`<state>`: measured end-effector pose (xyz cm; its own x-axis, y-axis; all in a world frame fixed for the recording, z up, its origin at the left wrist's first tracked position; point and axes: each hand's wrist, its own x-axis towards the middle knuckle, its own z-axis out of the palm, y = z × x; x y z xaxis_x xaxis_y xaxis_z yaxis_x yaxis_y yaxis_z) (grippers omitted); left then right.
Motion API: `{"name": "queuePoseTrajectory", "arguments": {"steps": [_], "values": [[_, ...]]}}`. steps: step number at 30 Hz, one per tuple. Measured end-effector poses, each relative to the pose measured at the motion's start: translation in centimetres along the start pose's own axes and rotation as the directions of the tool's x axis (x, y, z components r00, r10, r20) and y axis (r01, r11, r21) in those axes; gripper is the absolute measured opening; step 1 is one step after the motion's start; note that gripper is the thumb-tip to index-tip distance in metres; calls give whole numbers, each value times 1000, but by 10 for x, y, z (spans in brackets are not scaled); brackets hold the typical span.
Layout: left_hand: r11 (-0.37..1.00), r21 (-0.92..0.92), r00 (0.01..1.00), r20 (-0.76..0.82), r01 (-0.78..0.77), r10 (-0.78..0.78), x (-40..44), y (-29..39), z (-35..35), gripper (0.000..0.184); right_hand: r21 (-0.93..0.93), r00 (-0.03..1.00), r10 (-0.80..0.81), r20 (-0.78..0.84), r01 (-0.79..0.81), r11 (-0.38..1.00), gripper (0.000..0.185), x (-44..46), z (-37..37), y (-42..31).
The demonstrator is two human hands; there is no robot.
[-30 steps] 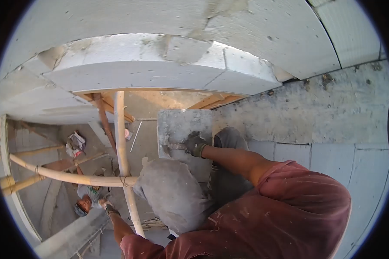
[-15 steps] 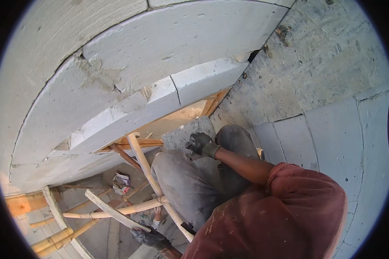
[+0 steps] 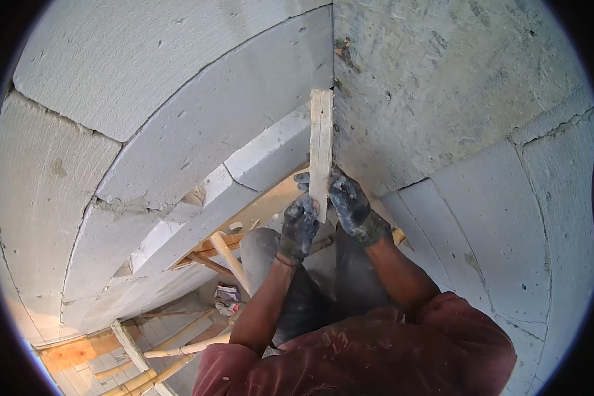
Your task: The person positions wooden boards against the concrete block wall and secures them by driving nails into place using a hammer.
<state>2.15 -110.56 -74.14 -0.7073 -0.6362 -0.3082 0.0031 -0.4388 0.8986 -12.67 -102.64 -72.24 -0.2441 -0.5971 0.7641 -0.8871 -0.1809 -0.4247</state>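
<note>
Both hands wear dark, dusty gloves. My left hand (image 3: 299, 226) grips the lower end of a pale wooden strip (image 3: 321, 142) from the left side. My right hand (image 3: 350, 200) has its fingers wrapped round the same strip from the right, a little higher up. The strip stands roughly upright in the view, its upper end beside the corner where the block wall (image 3: 244, 86) meets a rough grey concrete surface (image 3: 442, 79). Part of the strip's lower end is hidden by the gloves.
Below the block ledge (image 3: 264, 155) is an opening with wooden framing (image 3: 228, 247). Bamboo poles (image 3: 191, 346) and an upright timber (image 3: 131, 346) stand at the lower left. A crumpled bag (image 3: 228, 297) lies on the floor below. More blocks (image 3: 501, 218) line the right.
My left hand has brought the wooden strip up from the lower left to the corner. My right hand has left the grey slab and taken hold of the strip. The view has turned toward the corner.
</note>
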Motion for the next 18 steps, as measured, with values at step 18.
{"name": "queuePoseTrajectory", "arguments": {"steps": [18], "values": [[396, 745, 629, 40, -536, 776, 130, 63, 48, 32, -101, 745, 283, -604, -423, 900, 48, 37, 97, 81]]}}
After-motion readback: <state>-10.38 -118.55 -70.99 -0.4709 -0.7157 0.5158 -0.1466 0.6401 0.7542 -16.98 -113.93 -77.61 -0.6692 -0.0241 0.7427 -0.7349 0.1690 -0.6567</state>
